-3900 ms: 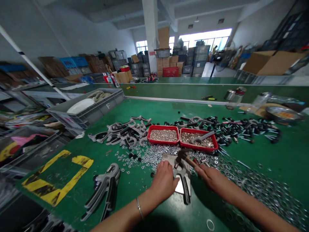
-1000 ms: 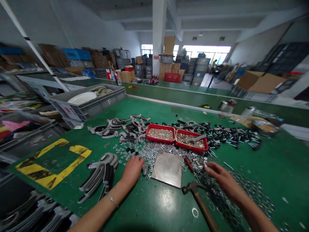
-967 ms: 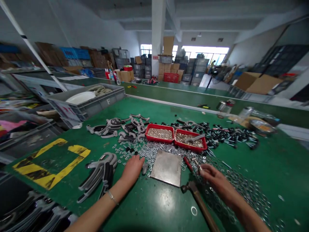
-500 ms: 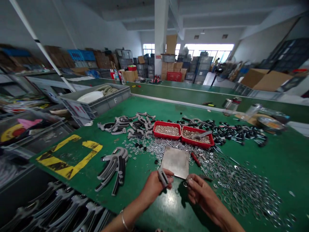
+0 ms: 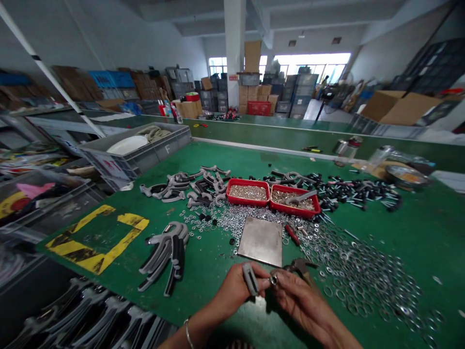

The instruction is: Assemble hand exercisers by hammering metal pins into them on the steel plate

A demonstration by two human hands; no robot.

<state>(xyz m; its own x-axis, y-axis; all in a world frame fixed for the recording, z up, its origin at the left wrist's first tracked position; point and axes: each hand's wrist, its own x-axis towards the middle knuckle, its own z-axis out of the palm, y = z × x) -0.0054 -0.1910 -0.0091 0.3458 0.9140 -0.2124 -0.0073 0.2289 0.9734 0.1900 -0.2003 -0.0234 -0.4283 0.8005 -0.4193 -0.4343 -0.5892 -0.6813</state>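
Two small parts were in play, both low in the view and held up off the counter. Left hand (image 5: 232, 291) was closed, pinching a grey clamp part (image 5: 250, 278) upright between thumb and fingers. Right hand (image 5: 307, 303) was curled, its fingers bringing a small steel ring (image 5: 273, 279) right up to the side of the clamp part; could not tell whether the ring was seated on it. Both parts looked light and stiff. Ring looked like the fiddly one: smooth, easy to drop, best taken by its rim. Clamp part looked safest held by its body. Both hands came in from the bottom edge and met over the green counter (image 5: 428, 228). Hammer head (image 5: 300, 265) lay just past the right hand, steel plate (image 5: 259, 241) sat beyond both hands, washers (image 5: 358, 286) spread to the right.
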